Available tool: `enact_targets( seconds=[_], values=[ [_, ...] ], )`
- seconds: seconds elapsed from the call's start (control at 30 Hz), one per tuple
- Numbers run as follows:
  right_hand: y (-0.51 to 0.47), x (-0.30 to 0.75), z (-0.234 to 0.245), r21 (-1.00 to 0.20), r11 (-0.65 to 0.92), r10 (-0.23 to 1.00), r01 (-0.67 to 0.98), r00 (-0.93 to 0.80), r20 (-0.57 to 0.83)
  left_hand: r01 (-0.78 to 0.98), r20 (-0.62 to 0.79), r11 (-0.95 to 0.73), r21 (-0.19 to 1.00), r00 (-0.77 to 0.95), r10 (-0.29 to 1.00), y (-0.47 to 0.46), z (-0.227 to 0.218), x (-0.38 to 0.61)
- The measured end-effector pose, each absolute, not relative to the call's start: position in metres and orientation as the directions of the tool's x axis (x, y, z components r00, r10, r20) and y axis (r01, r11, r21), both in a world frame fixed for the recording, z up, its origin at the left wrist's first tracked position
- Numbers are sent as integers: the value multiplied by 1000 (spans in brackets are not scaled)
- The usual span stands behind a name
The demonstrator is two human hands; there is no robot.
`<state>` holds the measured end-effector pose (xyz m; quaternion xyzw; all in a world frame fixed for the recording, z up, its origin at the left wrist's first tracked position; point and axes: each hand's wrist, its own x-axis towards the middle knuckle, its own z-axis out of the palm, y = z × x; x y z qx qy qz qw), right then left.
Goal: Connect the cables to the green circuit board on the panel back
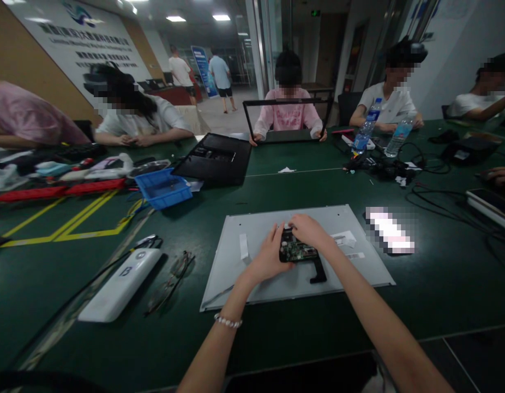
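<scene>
A small green circuit board [295, 251] in a black frame is between my hands, over a flat silver-grey panel [230, 284]. My left hand [269, 256] grips the board along its left side, thumb low by the near edge. My right hand [308, 232] is closed at the board's far upper edge, its fingers curled down and partly hiding it. From the frame's near right side a black hooked arm [318, 272] sticks out over the panel. White paper labels [346, 240] lie on the panel, right of my right hand.
Left of the panel lie glasses [170, 284] and a white power bank [121, 286] with a cable. Farther off are a blue bin [162, 188] and a black casing [215, 158]. A bright phone [389, 230] lies at right. Across the table, a person holds a black frame [247, 121].
</scene>
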<state>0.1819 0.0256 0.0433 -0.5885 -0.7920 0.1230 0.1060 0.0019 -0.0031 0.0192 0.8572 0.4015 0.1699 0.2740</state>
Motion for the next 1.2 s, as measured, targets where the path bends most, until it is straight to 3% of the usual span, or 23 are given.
enact_targets(
  seconds=[0.23, 0.47, 0.7, 0.83, 1.07, 1.2],
  values=[
    [-11, 239, 41, -437, 232, 971, 869, -184, 151, 632, 84, -592, 500, 645, 759, -10, 34, 3],
    [-70, 316, 8, -454, -74, 988, 888, 127, 86, 542, 115, -786, 297, 797, 593, -37, 51, 32],
    [-74, 317, -9, -476, -104, 982, 873, 167, 92, 527, 118, -834, 160, 829, 547, -42, 42, 42],
    [-72, 317, -11, -550, -83, 986, 831, 149, 76, 533, 108, -834, 142, 829, 549, -40, 36, 40],
    [-77, 305, -1, -672, -92, 966, 735, 228, 118, 522, 101, -827, 209, 830, 549, -38, 35, 41],
    [-70, 295, 14, -779, -11, 990, 627, 115, 79, 523, 98, -821, 230, 827, 554, -38, 35, 41]
  ],
)
